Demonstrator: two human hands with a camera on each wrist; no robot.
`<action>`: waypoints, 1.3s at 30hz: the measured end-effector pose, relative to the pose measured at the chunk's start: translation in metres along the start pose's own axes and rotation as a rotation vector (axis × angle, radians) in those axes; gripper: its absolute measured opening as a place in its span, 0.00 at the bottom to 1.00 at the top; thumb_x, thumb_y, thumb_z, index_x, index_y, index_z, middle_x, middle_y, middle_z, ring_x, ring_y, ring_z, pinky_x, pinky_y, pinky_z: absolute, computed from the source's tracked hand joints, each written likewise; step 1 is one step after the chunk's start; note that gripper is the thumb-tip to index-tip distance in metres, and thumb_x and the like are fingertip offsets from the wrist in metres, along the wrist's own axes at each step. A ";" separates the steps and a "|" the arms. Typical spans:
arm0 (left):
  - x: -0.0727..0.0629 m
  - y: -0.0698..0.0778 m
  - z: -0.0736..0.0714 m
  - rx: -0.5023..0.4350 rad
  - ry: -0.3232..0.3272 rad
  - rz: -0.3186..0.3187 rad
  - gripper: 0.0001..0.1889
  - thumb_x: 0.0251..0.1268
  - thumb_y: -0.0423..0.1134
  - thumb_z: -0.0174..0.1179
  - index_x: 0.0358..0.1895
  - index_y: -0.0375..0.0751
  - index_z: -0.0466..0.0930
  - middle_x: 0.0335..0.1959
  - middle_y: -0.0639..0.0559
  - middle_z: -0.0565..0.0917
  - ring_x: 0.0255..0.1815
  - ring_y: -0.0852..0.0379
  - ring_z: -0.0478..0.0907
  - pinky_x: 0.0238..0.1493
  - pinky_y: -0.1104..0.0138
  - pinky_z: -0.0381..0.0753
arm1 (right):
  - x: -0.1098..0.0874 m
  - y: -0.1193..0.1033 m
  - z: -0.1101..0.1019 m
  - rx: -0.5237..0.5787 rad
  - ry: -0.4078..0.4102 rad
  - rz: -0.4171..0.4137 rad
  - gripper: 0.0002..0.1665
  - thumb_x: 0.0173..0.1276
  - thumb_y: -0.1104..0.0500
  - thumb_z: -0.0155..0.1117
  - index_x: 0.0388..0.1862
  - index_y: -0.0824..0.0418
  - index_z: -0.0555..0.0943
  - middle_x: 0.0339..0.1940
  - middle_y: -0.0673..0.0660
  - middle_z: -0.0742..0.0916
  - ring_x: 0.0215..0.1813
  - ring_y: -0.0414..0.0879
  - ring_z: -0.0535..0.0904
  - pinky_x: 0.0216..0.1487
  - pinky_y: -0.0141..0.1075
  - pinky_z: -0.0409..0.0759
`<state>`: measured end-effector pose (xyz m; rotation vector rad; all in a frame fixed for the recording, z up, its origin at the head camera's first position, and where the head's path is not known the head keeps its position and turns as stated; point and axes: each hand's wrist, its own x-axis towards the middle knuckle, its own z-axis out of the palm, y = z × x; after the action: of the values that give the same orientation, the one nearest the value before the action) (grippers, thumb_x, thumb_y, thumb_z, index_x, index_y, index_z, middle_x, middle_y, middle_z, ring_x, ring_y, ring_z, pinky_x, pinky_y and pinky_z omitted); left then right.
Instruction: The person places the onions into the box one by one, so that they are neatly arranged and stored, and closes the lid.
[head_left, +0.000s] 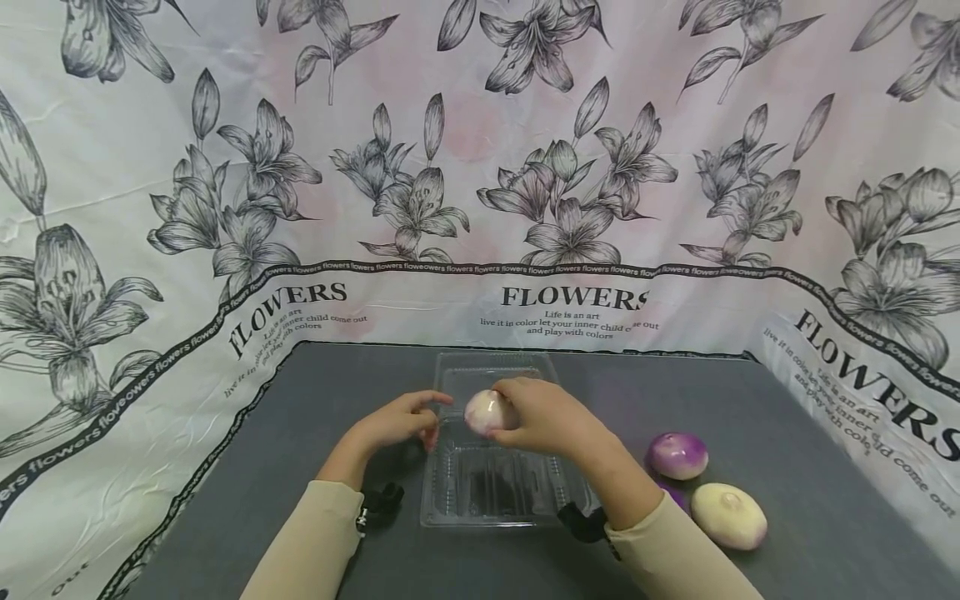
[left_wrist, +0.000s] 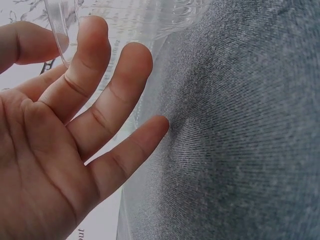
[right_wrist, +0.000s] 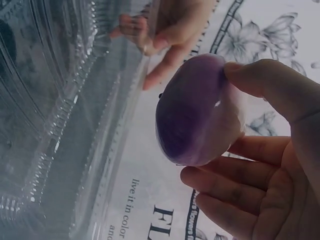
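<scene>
A purple-and-white turnip [head_left: 486, 412] is gripped by my right hand [head_left: 547, 417] above the clear plastic container [head_left: 491, 522]. In the right wrist view, thumb and fingers hold the turnip [right_wrist: 200, 112] from one side, its deep purple part turned away from the palm. My left hand [head_left: 405, 421] is at the container's left edge, index finger stretched out over it. The left wrist view shows the fingers loosely spread, with one fingertip [left_wrist: 60, 42] at the plastic edge; whether it presses there I cannot tell. The container's lid half [head_left: 487, 362] lies folded back, away from me.
Right of the container, a purple turnip [head_left: 677, 456] and a pale turnip [head_left: 727, 517] lie on the grey table [head_left: 315, 517], another purple one partly hidden between them and my right arm. A flower-printed cloth [head_left: 420, 300] hangs behind and at both sides.
</scene>
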<state>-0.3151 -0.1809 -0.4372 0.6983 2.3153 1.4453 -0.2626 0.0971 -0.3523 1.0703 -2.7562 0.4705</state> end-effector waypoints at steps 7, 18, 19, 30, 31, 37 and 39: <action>0.000 -0.001 -0.001 0.004 -0.007 -0.005 0.28 0.71 0.28 0.47 0.74 0.29 0.65 0.26 0.45 0.82 0.29 0.45 0.83 0.42 0.49 0.84 | 0.010 -0.006 0.007 -0.014 -0.055 0.014 0.30 0.62 0.47 0.76 0.57 0.62 0.82 0.44 0.52 0.85 0.41 0.44 0.80 0.42 0.41 0.81; -0.001 0.004 0.001 -0.024 -0.026 0.003 0.28 0.74 0.28 0.47 0.75 0.29 0.63 0.28 0.38 0.82 0.31 0.35 0.81 0.43 0.45 0.83 | 0.020 -0.013 0.020 -0.065 -0.160 0.008 0.31 0.61 0.47 0.78 0.59 0.61 0.82 0.47 0.54 0.83 0.40 0.44 0.79 0.39 0.39 0.81; -0.001 0.004 0.001 -0.025 -0.023 0.005 0.28 0.74 0.28 0.47 0.75 0.29 0.63 0.28 0.38 0.82 0.31 0.35 0.81 0.42 0.44 0.83 | 0.021 -0.015 0.020 -0.070 -0.173 0.010 0.32 0.61 0.47 0.78 0.59 0.61 0.82 0.46 0.54 0.82 0.39 0.44 0.79 0.38 0.39 0.81; -0.002 0.003 0.001 -0.025 -0.033 -0.003 0.28 0.73 0.29 0.48 0.75 0.29 0.63 0.28 0.37 0.82 0.33 0.31 0.81 0.43 0.45 0.83 | 0.028 -0.023 0.030 -0.104 -0.299 0.059 0.32 0.58 0.46 0.79 0.58 0.58 0.84 0.45 0.52 0.80 0.37 0.43 0.77 0.40 0.39 0.80; -0.002 0.003 0.001 -0.024 -0.035 -0.004 0.28 0.73 0.29 0.48 0.75 0.29 0.63 0.28 0.38 0.82 0.33 0.32 0.81 0.43 0.46 0.83 | 0.029 -0.023 0.031 -0.102 -0.308 0.061 0.32 0.58 0.46 0.79 0.59 0.58 0.84 0.45 0.52 0.80 0.38 0.44 0.77 0.40 0.40 0.80; -0.002 0.003 0.000 -0.024 -0.039 -0.001 0.28 0.73 0.29 0.48 0.75 0.28 0.63 0.27 0.39 0.82 0.31 0.38 0.82 0.43 0.48 0.84 | 0.032 -0.024 0.039 -0.112 -0.342 0.066 0.28 0.63 0.48 0.76 0.59 0.57 0.84 0.49 0.54 0.82 0.44 0.46 0.80 0.47 0.43 0.82; -0.002 0.004 0.000 -0.025 -0.037 0.007 0.28 0.73 0.29 0.48 0.75 0.28 0.63 0.27 0.40 0.82 0.30 0.41 0.82 0.43 0.48 0.83 | 0.032 -0.024 0.040 -0.118 -0.341 0.068 0.26 0.63 0.48 0.76 0.58 0.57 0.84 0.49 0.54 0.82 0.44 0.46 0.80 0.47 0.42 0.82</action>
<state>-0.3126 -0.1802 -0.4341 0.7209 2.2655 1.4488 -0.2708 0.0465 -0.3766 1.1221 -3.0761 0.1394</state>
